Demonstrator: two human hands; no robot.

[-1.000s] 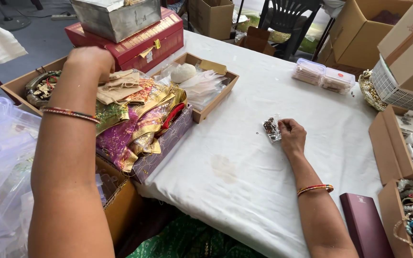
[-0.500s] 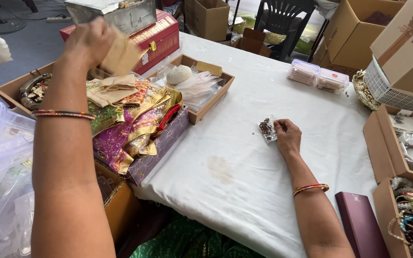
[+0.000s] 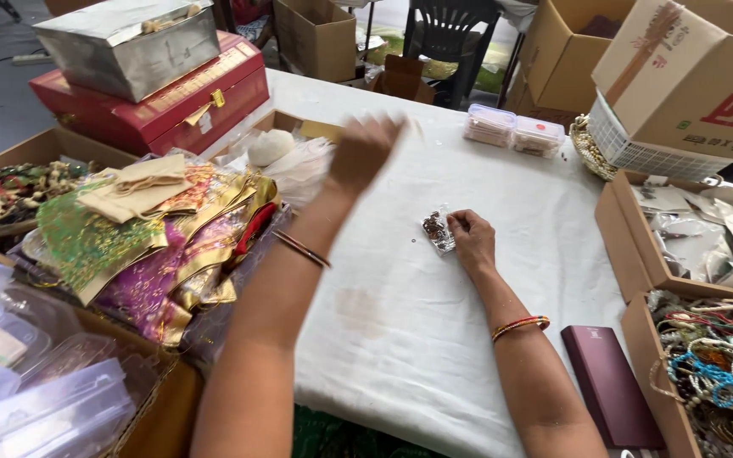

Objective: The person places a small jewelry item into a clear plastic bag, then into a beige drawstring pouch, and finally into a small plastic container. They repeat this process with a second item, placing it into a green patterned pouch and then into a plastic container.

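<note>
My right hand (image 3: 471,240) pinned the small clear packet of dark beads (image 3: 436,230) flat on the white tablecloth (image 3: 400,339), fingertips pressing its edge. My left hand (image 3: 365,151) blurred above; its grip I couldn't tell. Firm pinning seemed wise, lest beads scatter.

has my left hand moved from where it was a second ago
Yes. The left hand, blurred in motion, has swung right, away from the red box, over the white table, toward the right hand on the small packet.
</note>
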